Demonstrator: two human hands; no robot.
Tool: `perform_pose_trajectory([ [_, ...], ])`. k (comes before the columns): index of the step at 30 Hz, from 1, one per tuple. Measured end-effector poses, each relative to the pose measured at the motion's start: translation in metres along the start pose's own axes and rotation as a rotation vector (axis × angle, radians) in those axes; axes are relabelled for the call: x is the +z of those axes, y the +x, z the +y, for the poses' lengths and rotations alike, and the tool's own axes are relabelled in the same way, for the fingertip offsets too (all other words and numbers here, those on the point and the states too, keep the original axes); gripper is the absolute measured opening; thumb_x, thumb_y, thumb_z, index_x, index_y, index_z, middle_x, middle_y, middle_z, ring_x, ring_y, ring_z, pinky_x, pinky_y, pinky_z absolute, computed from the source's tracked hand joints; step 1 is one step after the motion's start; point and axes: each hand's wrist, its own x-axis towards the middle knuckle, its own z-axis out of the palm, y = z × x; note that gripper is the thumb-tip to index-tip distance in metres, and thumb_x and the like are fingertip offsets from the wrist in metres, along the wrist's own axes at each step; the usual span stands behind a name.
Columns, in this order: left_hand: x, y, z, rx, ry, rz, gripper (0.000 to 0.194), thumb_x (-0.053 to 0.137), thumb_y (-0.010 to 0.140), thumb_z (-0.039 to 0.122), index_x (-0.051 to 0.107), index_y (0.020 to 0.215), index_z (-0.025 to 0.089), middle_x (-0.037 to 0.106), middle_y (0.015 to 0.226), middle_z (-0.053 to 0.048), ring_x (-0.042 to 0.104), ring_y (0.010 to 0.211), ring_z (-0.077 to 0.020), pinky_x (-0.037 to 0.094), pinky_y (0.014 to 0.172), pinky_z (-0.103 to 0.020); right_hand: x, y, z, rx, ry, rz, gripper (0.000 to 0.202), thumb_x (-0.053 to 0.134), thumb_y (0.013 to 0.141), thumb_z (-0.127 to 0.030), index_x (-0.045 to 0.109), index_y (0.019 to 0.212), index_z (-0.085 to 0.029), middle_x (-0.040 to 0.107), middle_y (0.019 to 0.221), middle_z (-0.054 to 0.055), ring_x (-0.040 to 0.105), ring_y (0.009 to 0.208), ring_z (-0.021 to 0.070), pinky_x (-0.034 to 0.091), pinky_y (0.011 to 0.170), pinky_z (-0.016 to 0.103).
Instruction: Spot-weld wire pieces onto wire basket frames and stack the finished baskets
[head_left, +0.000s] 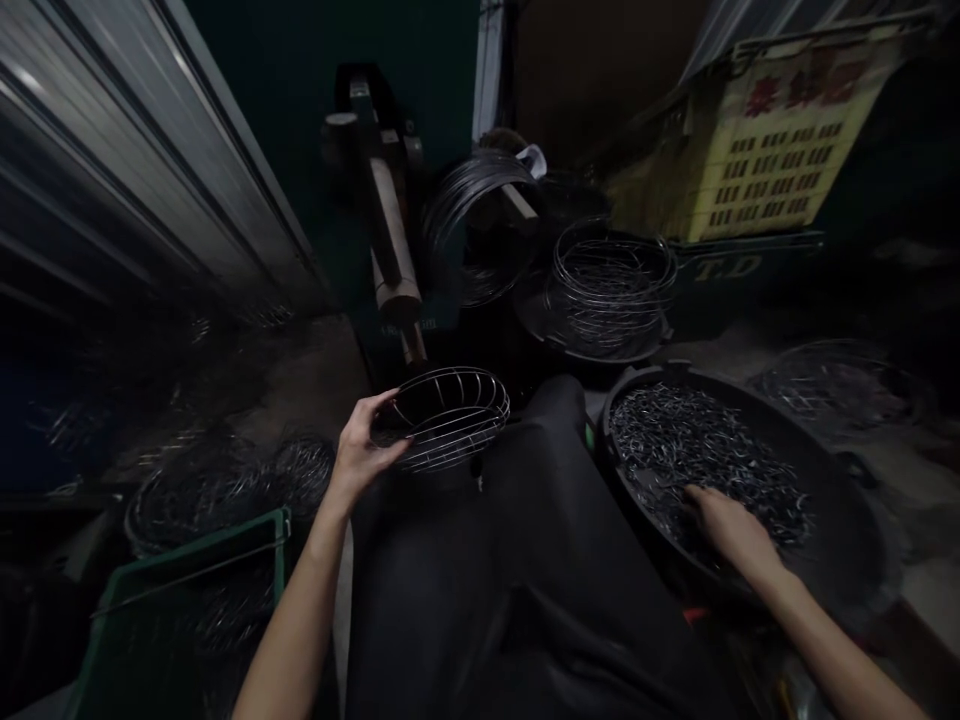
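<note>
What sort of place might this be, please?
Probably a small wire-working workshop: a black pan full of short metal pieces, coils of wire beside it, and a round wire basket in the left hand.

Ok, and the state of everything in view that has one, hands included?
Left hand: gripping wire basket's edge
Wire basket: held, nothing seen inside
Right hand: fingers in metal bits, grip unclear
Round pan: open, partly filled
Metal bits: loose, heaped
Wire loops: coiled, stacked
Yellow crate: upright
Green bin: open, contents too dark
</note>
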Motion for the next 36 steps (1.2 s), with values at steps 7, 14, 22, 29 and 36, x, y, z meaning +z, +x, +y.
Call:
perform_pose_trajectory([
  [7, -0.004, 0.005, 0.011, 0.089, 0.089, -0.055, 0.056, 0.068, 0.073, 0.021, 0.049, 0.125, 0.022, 0.057, 0.116, -0.007, 0.056, 0.108, -0.0217, 0.049, 0.094, -0.037, -0.045, 0.027, -0.035, 0.079, 0.450, 0.172, 0.022, 0.057, 0.068, -0.045, 0.053, 0.071, -0.024, 0.061, 0.061, 0.002, 0.060, 0.059, 0.0212, 0.046, 0.060, 0.033],
  [14, -0.005, 0.003, 0.005, 0.079, 0.088, -0.069, 0.056, 0.069, 0.073, 0.025, 0.049, 0.125, 0.021, 0.057, 0.114, -0.007, 0.057, 0.105, -0.0209, 0.050, 0.092, -0.036, -0.064, 0.013, -0.093, -0.008, 1.005, 0.021, 0.042, 0.054, 0.078, -0.047, 0.057, 0.110, -0.021, 0.068, 0.084, 0.004, 0.065, 0.071, 0.0184, 0.051, 0.066, 0.030],
  [22, -0.004, 0.005, 0.010, 0.092, 0.094, -0.041, 0.056, 0.069, 0.072, 0.026, 0.049, 0.124, 0.021, 0.057, 0.114, -0.006, 0.057, 0.104, -0.0218, 0.050, 0.092, -0.037, -0.063, -0.007, -0.135, -0.194, -0.048, -0.168, 0.027, 0.038, 0.084, -0.009, 0.064, 0.087, -0.016, 0.067, 0.087, 0.011, 0.064, 0.084, 0.0222, 0.045, 0.067, 0.028],
  [29, 0.001, 0.009, 0.022, 0.070, 0.134, -0.110, 0.058, 0.065, 0.073, 0.017, 0.046, 0.127, 0.022, 0.053, 0.118, -0.006, 0.054, 0.110, -0.0203, 0.047, 0.096, -0.034, -0.109, 0.007, -0.165, -0.344, 0.667, -0.128, 0.025, 0.056, 0.081, -0.035, 0.060, 0.104, -0.024, 0.068, 0.085, 0.003, 0.064, 0.077, 0.0191, 0.050, 0.071, 0.031],
  [36, 0.012, 0.013, 0.041, 0.096, 0.265, -0.262, 0.067, 0.065, 0.070, 0.011, 0.042, 0.131, 0.025, 0.049, 0.117, -0.007, 0.052, 0.110, -0.0243, 0.048, 0.092, -0.040, -0.162, 0.014, -0.270, -0.712, 0.935, -0.326, 0.021, 0.058, 0.084, -0.032, 0.064, 0.099, -0.019, 0.068, 0.084, 0.001, 0.061, 0.066, 0.0122, 0.048, 0.061, 0.025],
])
